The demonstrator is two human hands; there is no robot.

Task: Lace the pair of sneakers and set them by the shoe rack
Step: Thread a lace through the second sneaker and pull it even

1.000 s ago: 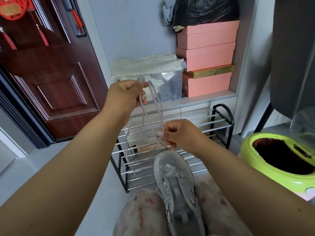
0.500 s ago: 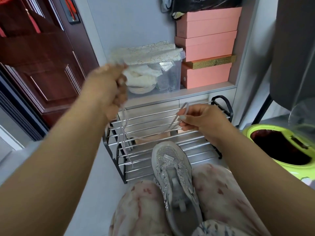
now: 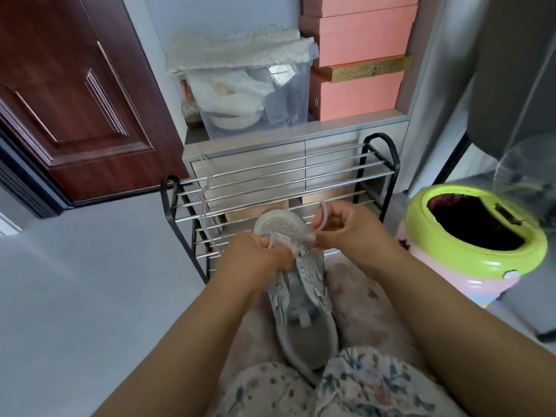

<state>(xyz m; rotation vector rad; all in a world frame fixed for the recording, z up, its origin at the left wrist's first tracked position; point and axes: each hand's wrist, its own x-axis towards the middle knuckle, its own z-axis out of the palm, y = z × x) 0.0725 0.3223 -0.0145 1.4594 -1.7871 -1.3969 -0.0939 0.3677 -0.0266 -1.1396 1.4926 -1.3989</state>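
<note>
Sneaker [image 3: 296,299] lying between my knees, toe pointing at shoe rack [image 3: 279,188]. My left hand [image 3: 255,260] gripping shoe's left side near front eyelets, fingers curling around upper and lace there. My right hand [image 3: 352,230] pinching white lace [image 3: 322,216] just beside toe, lace looping above fingers. Loose lace end trailing up across rack bars at left. Green-rimmed bin [image 3: 475,236] sitting at right.
</note>
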